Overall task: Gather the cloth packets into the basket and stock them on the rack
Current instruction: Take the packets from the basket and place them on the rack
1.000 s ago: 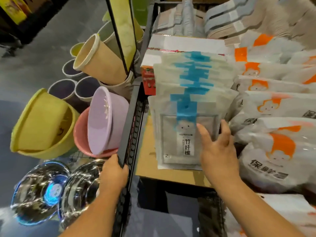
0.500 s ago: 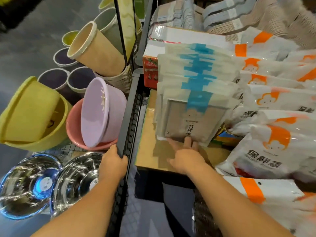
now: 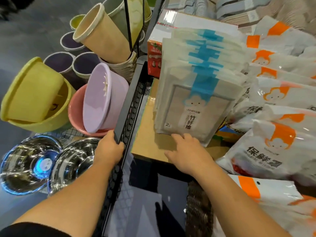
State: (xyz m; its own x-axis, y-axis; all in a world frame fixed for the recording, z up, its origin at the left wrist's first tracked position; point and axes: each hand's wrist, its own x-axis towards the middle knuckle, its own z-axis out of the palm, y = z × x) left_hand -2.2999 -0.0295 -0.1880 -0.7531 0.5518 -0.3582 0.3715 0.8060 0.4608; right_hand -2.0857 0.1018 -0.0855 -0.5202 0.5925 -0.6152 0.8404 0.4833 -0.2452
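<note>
Lowered off the packet face, our right hand (image 3: 186, 151) touches cloth packets (image 3: 196, 106) at 6 o'clock, grip spread; left hand (image 3: 109, 149) clasps rack rail (image 3: 130, 96).

- Open on the bare cardboard shelf (image 3: 148, 134) between the black mesh rack side (image 3: 131, 103) and the stack of cloth packets (image 3: 196, 100): a narrow strip only.
- Open also in front of the stack, partly taken up by the right hand (image 3: 189, 156), fingertips at the front packet's lower edge.
- Blocked on the right by orange-and-white bags (image 3: 277, 147), packed against the packets.
- Blocked behind by a white-topped box (image 3: 196, 23), close against the stack.
- Walled on the left by the mesh side, gripped at its top rail by the left hand (image 3: 107, 149); crowded beyond by tilted basins (image 3: 100, 100).
- Unobstructed from above the packets.
</note>
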